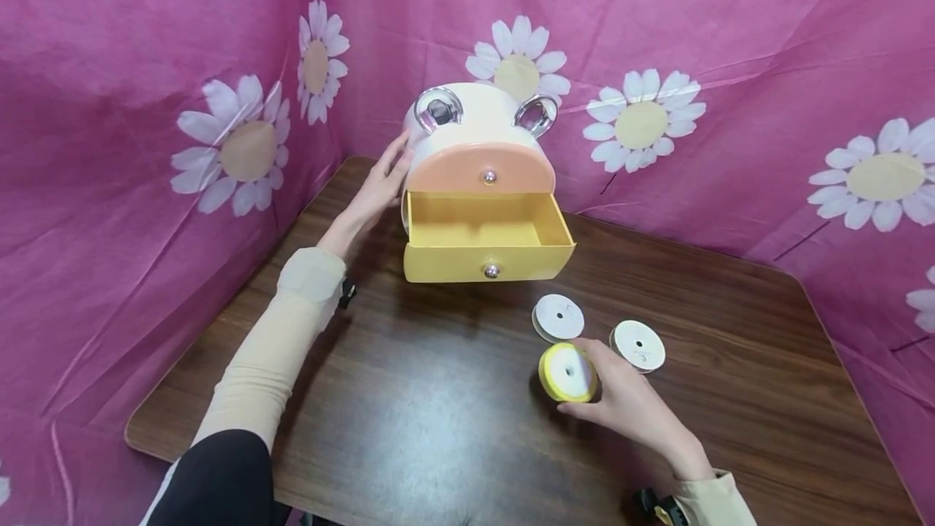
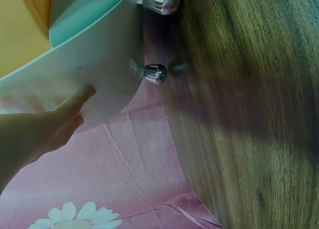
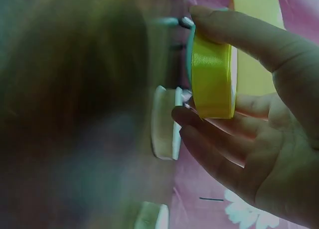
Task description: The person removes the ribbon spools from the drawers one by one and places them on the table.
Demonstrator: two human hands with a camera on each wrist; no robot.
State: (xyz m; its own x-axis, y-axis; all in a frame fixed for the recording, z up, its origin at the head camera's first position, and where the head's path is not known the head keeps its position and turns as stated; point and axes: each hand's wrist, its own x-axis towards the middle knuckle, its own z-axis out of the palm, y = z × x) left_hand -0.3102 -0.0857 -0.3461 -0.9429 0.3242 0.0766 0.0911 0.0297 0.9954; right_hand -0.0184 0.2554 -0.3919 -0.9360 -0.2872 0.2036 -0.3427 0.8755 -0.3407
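Observation:
My right hand (image 1: 631,400) grips a roll of yellow ribbon (image 1: 558,384) above the table, thumb and fingers around its rim. In the right wrist view the ribbon's shiny yellow band (image 3: 212,79) faces the camera. Against the left side of a rounded white drawer box (image 1: 482,114) rests my left hand (image 1: 374,191). The left wrist view has its extended fingers (image 2: 75,102) on the smooth side wall (image 2: 112,74). Below a peach drawer (image 1: 453,171), the box's yellow drawer (image 1: 445,264) is pulled out; its visible inside holds nothing.
Two white-faced spools lie on the wooden table (image 1: 351,428): one spool (image 1: 555,311) near the yellow ribbon, another spool (image 1: 643,339) farther right. Two silver rings (image 1: 536,116) top the box. Silver feet (image 2: 155,74) support it. A pink flowered cloth (image 1: 701,23) hangs behind.

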